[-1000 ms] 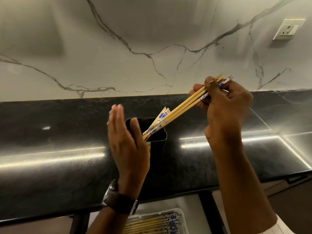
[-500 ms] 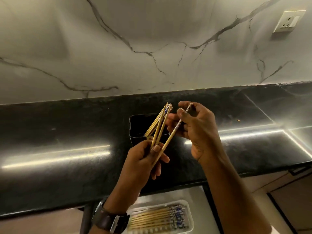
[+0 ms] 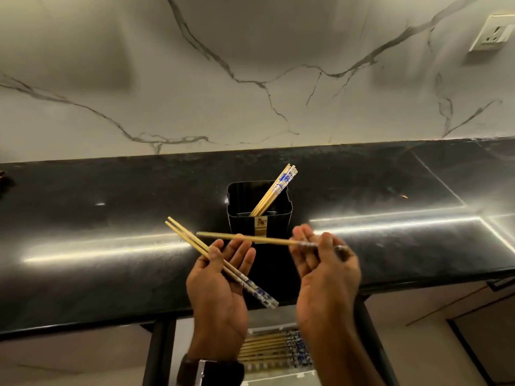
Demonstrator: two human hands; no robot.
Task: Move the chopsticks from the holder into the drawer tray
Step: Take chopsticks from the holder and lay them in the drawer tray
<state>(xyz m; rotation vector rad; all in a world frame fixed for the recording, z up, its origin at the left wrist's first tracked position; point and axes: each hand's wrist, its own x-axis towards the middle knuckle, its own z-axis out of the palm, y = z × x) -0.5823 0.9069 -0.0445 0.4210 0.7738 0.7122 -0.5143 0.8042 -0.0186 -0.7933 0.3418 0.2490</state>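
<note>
The left hand [image 3: 220, 291] is lying palm-up with two chopsticks [image 3: 220, 263] pinned across it under the thumb, while the right hand [image 3: 326, 271] is pinching a single chopstick [image 3: 250, 238] level in its fingertips. Just beyond them, the black holder [image 3: 259, 215] is standing on the dark surface [image 3: 111, 218] with a few chopsticks leaning inside. Nearer, below the surface's edge, the drawer tray [image 3: 278, 370] is holding a row already.

Dim, warm light leaves the black countertop [image 3: 83, 274] streaked with bright strip-light glare, the right hand [image 3: 326, 268] motion-blurred, soft shadows on the marble wall [image 3: 250, 65], and wide-angle bending at the edges.
</note>
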